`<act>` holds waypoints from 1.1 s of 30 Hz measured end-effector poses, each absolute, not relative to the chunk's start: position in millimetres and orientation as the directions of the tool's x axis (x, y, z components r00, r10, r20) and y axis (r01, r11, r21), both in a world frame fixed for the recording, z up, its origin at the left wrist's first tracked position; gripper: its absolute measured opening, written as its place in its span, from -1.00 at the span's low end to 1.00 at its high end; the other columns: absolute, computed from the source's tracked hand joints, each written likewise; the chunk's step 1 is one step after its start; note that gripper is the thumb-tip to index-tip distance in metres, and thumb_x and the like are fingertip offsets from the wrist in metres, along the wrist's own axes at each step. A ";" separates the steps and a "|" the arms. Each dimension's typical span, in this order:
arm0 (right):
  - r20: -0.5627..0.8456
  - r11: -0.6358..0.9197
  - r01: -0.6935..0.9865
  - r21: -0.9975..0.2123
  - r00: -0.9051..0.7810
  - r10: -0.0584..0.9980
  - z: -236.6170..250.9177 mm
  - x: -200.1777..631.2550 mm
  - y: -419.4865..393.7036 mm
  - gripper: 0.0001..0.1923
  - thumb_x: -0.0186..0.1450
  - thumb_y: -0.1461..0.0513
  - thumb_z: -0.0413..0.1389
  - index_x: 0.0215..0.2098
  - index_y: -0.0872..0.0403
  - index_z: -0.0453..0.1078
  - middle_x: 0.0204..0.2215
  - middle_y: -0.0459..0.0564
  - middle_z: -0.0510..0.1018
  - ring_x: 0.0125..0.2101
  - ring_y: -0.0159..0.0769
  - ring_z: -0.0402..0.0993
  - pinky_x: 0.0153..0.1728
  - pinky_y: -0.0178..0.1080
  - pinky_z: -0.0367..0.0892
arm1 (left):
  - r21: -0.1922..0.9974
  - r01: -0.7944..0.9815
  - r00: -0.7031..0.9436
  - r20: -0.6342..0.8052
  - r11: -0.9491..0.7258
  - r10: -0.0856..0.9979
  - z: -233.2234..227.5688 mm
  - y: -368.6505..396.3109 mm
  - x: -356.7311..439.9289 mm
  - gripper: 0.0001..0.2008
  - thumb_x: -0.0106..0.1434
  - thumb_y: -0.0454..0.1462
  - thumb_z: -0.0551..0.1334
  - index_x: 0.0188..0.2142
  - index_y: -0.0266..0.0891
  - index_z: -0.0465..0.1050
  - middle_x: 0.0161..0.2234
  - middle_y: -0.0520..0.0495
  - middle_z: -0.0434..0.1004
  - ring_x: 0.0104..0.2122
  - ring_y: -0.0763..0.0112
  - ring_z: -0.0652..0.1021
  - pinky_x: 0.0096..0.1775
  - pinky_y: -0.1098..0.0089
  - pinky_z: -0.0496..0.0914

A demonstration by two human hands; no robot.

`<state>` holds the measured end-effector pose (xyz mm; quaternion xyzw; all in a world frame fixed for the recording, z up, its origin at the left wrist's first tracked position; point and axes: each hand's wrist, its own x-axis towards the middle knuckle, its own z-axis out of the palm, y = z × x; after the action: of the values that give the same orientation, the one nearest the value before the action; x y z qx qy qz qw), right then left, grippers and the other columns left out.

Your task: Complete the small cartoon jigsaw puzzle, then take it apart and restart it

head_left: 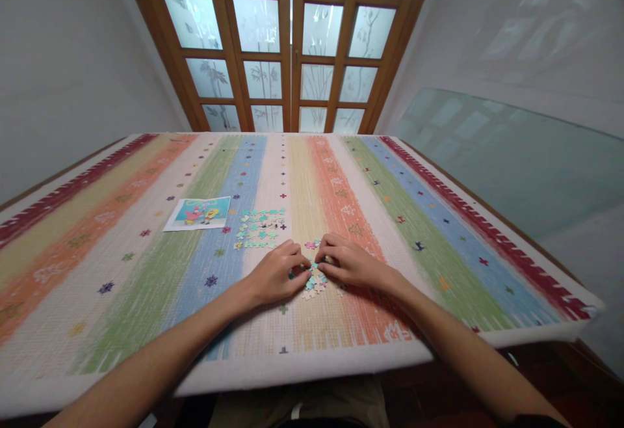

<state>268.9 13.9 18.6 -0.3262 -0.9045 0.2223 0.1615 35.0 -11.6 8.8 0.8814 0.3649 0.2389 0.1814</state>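
Over a small pile of jigsaw puzzle pieces (pixel 316 283) near the table's front, my two hands work close together. My left hand (pixel 281 272) is closed, its thumb and fingers pinched at the pile's left side with a bit of teal puzzle piece (pixel 292 274) showing between them. From the right, my right hand (pixel 351 263) curls over the pile, thumb and index finger bent together; what lies between its fingertips is hidden. A few pink pieces (pixel 311 244) lie just beyond the hands. Left of them, several mostly teal pieces (pixel 259 234) are spread in loose rows.
A printed cartoon picture (pixel 199 213) lies flat left of the rows. The striped tablecloth (pixel 146 272) covers a wide table whose front edge is near my body. Wooden glazed doors (pixel 291 51) stand behind, and a glass panel (pixel 511 161) leans at the right wall.
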 end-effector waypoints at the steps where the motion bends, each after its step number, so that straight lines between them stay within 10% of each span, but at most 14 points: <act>1: 0.152 0.701 0.519 -0.488 -0.741 0.654 19.2 269.8 13.8 -0.93 0.38 0.30 0.17 -0.20 0.08 0.51 -0.21 0.07 0.47 -0.19 -0.18 0.42 -0.14 -0.16 0.32 | 0.498 0.550 0.622 0.290 -0.670 0.727 8.4 -12.1 35.4 -0.87 0.36 -0.29 0.22 -0.24 -0.19 0.58 -0.38 -0.06 0.45 -0.29 0.27 0.45 -0.22 0.27 0.36; 33: 0.241 0.617 0.520 -0.590 -0.616 0.750 30.0 266.7 13.7 -0.95 0.42 0.23 0.13 -0.21 0.04 0.42 -0.26 0.06 0.55 -0.25 -0.19 0.45 -0.20 -0.15 0.32 | 0.410 0.740 0.371 0.412 -0.533 0.832 7.6 16.5 22.2 -0.85 0.38 -0.32 0.16 -0.33 -0.21 0.47 -0.35 -0.08 0.45 -0.23 0.21 0.42 -0.14 0.18 0.36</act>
<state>266.7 13.7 30.0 -0.3664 -0.8666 0.2391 0.2400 22.2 16.5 7.6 0.8244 0.4766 0.2952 0.0782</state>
